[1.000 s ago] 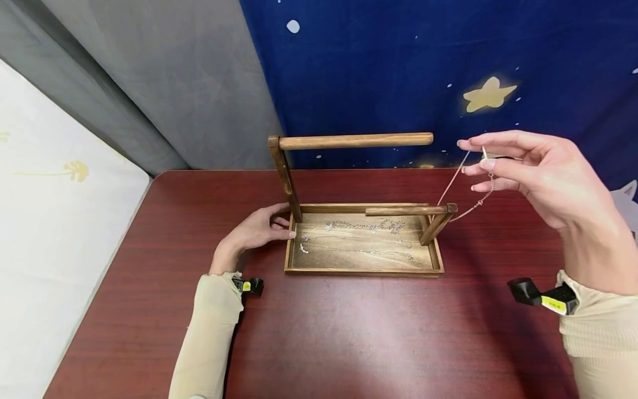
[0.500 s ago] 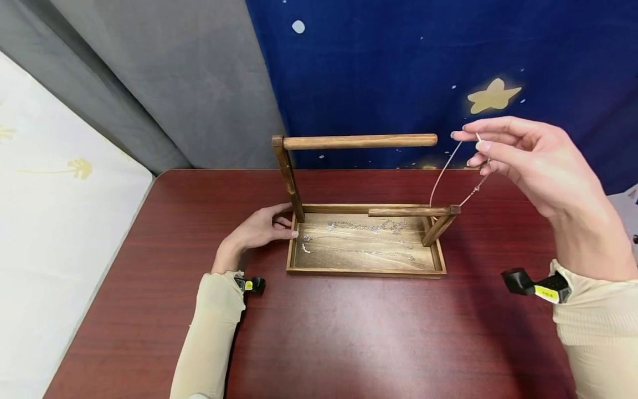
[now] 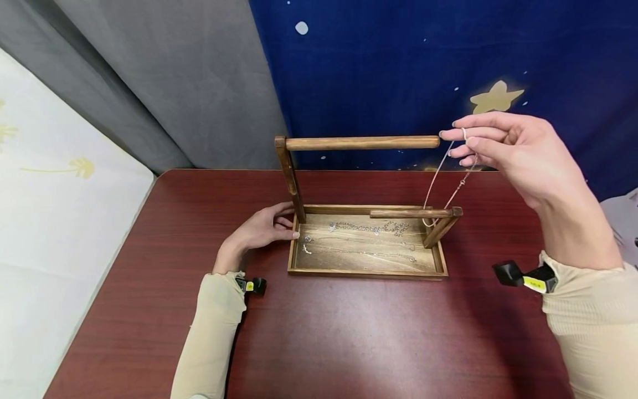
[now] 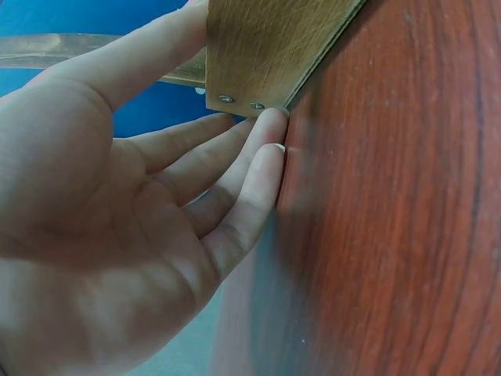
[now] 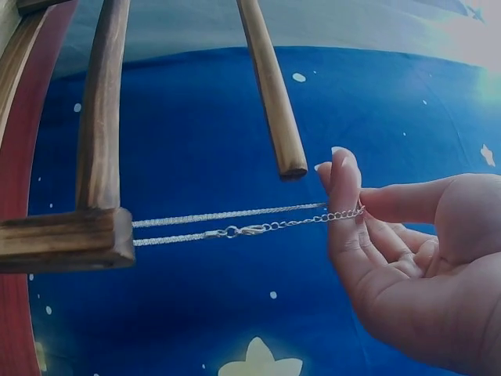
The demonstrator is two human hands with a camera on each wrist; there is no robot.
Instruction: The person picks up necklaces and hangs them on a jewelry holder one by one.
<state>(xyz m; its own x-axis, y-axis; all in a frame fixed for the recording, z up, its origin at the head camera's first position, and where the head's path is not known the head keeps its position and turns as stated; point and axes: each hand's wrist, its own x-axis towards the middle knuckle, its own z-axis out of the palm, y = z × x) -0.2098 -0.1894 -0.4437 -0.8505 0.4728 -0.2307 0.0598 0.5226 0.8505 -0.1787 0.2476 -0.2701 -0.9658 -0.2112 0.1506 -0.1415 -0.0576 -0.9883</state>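
Note:
My right hand pinches a thin silver necklace just right of the upper bar's free end. The chain hangs in a loop, its lower part passing by the short lower bar. In the right wrist view, the clasp and extender chain show close to the fingertips. On the other side, my left hand grips the left end of the wooden jewelry stand, thumb over the rim. The left wrist view shows fingertips against the stand's lower edge.
Inside the stand's tray lie a thicker silver chain and two finer ones with small pendants. The stand is on a dark red table. Behind it hang a grey curtain and a blue starry cloth.
My right hand has moved left with the necklace, rising first, toward the upper bar's free end. The left hand has stayed at the stand.

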